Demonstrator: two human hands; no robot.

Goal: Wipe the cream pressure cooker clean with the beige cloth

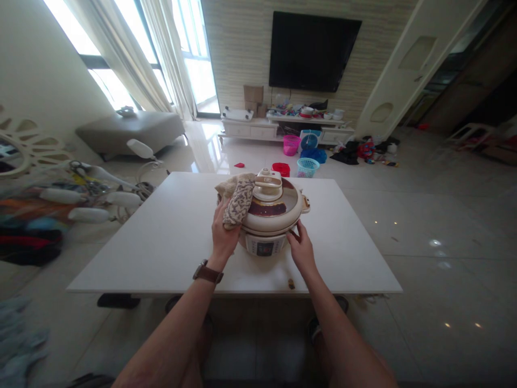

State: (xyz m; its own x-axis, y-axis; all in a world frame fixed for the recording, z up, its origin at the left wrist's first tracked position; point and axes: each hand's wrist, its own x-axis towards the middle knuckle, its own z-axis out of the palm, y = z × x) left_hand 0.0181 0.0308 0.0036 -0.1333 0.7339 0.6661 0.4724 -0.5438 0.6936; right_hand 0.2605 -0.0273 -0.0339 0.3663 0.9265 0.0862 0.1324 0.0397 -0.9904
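Tabletop (141,242): white, smooth, set on a glossy tiled floor. Room: dark wall-mounted television (315,51) at 1 o'clock, low white cabinet (252,131) beneath; baskets at 1 o'clock; curtains and grey padded bench (129,132) at 10 to 11.

Left hand (225,234): at the cooker's 8 o'clock side, touching the patterned cloth (239,203); finger spread cannot be told, partly covered. Right hand (302,249): at the 4 o'clock side, thumb and fingers parted, tips against the cooker below the lid.

Cooker (270,225): one, cream, round, upright near mid-tabletop; control panel (265,248) facing 6 o'clock, side handle (306,203) toward 2 to 3; no long axis in the round body; lid handle (269,182) lying roughly 9 to 3 o'clock.
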